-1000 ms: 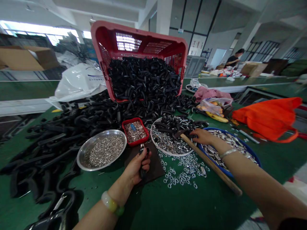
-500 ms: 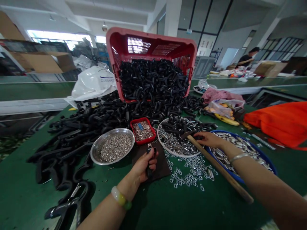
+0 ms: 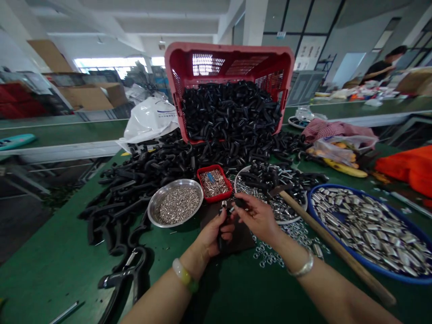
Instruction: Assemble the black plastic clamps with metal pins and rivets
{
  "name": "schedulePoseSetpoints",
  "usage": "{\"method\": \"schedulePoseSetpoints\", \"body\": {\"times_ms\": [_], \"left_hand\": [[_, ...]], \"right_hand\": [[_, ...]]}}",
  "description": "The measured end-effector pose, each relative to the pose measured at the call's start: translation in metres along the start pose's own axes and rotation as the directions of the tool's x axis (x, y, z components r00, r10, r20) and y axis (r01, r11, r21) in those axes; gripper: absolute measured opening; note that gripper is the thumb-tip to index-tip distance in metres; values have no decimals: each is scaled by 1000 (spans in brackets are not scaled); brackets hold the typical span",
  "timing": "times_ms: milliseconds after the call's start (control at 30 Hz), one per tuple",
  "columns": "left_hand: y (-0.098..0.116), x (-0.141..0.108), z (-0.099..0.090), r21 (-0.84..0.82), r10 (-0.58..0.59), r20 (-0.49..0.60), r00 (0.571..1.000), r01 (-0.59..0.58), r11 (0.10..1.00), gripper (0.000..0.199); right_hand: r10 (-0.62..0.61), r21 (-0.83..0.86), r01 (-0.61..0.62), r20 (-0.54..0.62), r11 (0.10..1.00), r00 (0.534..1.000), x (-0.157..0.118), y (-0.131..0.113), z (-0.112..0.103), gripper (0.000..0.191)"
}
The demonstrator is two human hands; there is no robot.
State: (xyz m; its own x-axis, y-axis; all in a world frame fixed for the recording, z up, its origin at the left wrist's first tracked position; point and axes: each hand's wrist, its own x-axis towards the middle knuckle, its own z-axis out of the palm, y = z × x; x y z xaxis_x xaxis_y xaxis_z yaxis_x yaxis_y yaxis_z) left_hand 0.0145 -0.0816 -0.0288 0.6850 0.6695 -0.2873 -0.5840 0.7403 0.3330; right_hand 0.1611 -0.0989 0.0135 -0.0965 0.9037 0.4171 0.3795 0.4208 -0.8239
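Note:
My left hand [image 3: 216,231] is closed around a black part [image 3: 221,238] with a shiny metal tip, above a dark mat [image 3: 245,243]. Close against it on the right, my right hand [image 3: 254,216] pinches a small black piece [image 3: 240,203]. The two pieces are near each other; whether they touch is hard to tell. Left of my hands stands a steel bowl [image 3: 152,211] of small metal pins. A red tray [image 3: 222,197] of pins lies just behind them. To the right, a hammer [image 3: 330,243] rests with its head on a white tray [image 3: 303,208] of metal and black parts.
A red basket [image 3: 229,48] full of black parts lies tipped at the back, with more heaped before it. A blue tray [image 3: 398,270] of metal cylinders is at the right, and metal rings [image 3: 270,254] lie loose nearby. A person [image 3: 383,69] is in the right background.
My right hand has moved left from the hammer head and white tray to my left hand, with a small black piece in its fingers. The view has turned left.

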Motion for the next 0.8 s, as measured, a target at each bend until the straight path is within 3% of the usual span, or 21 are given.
{"method": "schedulePoseSetpoints", "body": {"times_ms": [100,167,300,433,667,733,800], "left_hand": [[2,-6,-6,1,15,35,999,-15,1000,27],[3,-8,-10,26,-12,57,998,10,1000,29],[6,-9,-9,61,-24,69,997,20,998,37],[12,-15,-4,228,117,102,988,-137,964,41],[17,-28,-4,553,138,191,972,-223,803,54],[16,-27,-2,594,185,159,970,-244,766,51],[14,-26,3,643,274,108,956,-277,714,44]], "right_hand": [[-230,-299,210,-33,931,973,-2,0,13,27],[-343,-441,333,59,833,937,-3,-5,11,26],[-360,-577,462,291,673,887,-12,-25,7,36],[-473,-645,516,260,564,842,-27,-39,13,31],[-552,-683,505,177,528,815,-42,-45,22,27],[-498,-667,429,99,609,862,-38,-38,21,24],[-342,-601,289,28,745,939,-32,-29,20,22]]}}
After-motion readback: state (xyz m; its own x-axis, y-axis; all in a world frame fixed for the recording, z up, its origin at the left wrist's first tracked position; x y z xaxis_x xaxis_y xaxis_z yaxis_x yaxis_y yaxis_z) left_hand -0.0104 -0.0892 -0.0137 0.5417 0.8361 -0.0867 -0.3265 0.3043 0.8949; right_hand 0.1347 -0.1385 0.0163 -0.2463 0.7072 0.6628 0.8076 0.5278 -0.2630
